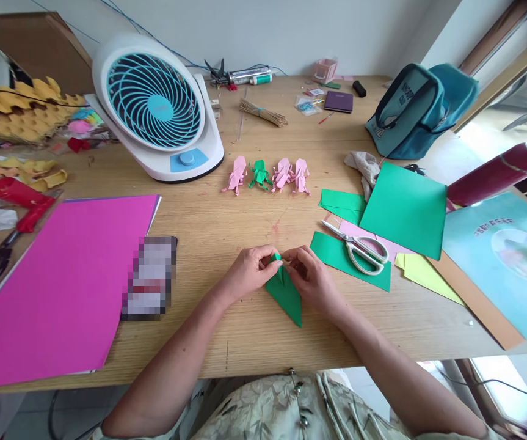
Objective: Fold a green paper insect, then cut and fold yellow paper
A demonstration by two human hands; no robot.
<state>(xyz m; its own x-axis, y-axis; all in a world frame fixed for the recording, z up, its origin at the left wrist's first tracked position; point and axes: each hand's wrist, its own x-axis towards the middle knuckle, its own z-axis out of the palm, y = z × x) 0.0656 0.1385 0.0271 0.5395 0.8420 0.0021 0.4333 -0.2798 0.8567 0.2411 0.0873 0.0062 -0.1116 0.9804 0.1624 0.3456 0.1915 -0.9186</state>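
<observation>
Left hand (250, 270) and right hand (311, 274) pinching top of folded green paper (286, 292), fingers closed on it, scissors (359, 247) just beside, on table (254, 330)

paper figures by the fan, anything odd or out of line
Only mildly: the green figure sits second from left among three pink figures, and they lean at uneven angles. Nothing looks torn, including the folded green paper that the left hand and right hand pinch.
</observation>
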